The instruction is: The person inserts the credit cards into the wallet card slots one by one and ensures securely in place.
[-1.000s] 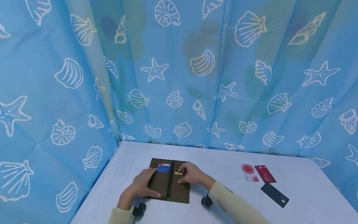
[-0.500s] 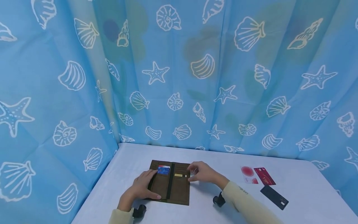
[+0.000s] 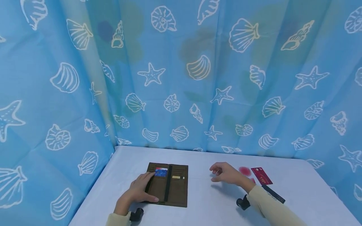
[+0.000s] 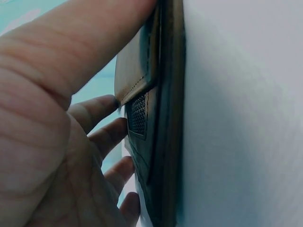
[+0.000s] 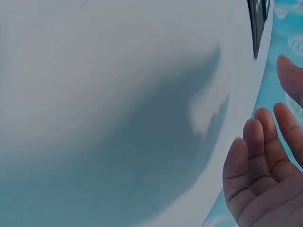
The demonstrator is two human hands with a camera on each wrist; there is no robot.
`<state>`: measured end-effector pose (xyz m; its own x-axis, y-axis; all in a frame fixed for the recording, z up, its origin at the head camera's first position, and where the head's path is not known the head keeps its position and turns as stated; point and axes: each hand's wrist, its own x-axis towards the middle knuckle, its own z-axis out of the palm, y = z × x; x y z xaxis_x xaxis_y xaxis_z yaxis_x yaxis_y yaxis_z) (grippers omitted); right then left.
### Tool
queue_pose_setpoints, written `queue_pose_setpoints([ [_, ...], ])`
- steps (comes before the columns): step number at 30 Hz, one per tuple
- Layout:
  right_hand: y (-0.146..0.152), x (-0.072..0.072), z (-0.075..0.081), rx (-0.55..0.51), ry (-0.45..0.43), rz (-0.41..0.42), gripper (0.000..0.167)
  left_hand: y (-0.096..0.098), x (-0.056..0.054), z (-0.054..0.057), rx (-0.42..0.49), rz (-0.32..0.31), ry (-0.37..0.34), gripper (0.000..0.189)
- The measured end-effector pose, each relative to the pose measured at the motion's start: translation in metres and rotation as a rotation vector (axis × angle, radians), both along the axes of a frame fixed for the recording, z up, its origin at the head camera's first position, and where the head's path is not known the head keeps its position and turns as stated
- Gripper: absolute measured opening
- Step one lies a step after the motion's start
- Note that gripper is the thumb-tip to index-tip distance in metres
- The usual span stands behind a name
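Observation:
An unfolded brown wallet (image 3: 178, 194) lies on the white-covered table. My left hand (image 3: 138, 190) rests along its left side, thumb near the lower edge and fingers by the upper left pockets. The left wrist view shows the fingertips touching the wallet (image 4: 171, 123) with the fingers spread. A blue card (image 3: 161, 172) with a red and white top sits in a left-half pocket, and a card with a gold strip (image 3: 178, 177) peeks from a right-half slot. My right hand (image 3: 229, 174) hovers right of the wallet, fingers loosely bent and holding nothing.
Beyond the right hand lie a red VIP card (image 3: 261, 175), a white card with pink circles (image 3: 244, 171), and a black card (image 3: 273, 193) partly hidden by the right sleeve. A blue shell-print curtain (image 3: 181, 94) hangs behind the table.
My right hand has left the wallet's right half and moved right toward the loose cards. The gold-strip card stays in its slot. My left hand keeps its place on the wallet.

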<state>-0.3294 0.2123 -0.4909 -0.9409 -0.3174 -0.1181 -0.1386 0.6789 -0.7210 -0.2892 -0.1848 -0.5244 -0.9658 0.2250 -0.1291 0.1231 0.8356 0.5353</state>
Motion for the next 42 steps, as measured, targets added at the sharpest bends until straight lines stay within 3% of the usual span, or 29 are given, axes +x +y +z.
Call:
queue_pose_setpoints([
  [8, 0.054, 0.007, 0.006, 0.052, 0.033, -0.116, 0.043, 0.003, 0.001, 0.008, 0.0, -0.02, 0.009, 0.11],
  [16, 0.082, 0.013, -0.017, 0.073, 0.018, -0.23, 0.043, -0.006, 0.008, 0.0, -0.003, -0.021, 0.003, 0.111],
  [23, 0.104, 0.005, -0.025, 0.05, -0.029, -0.294, 0.039, -0.005, 0.005, 0.004, 0.008, -0.019, 0.0, 0.11],
  [33, 0.122, -0.006, -0.024, 0.11, 0.005, -0.308, 0.052, -0.002, 0.004, 0.01, 0.004, -0.012, 0.006, 0.11],
  [42, 0.137, -0.01, -0.026, 0.151, -0.001, -0.28, 0.065, -0.001, 0.003, 0.009, -0.01, 0.005, -0.005, 0.11],
])
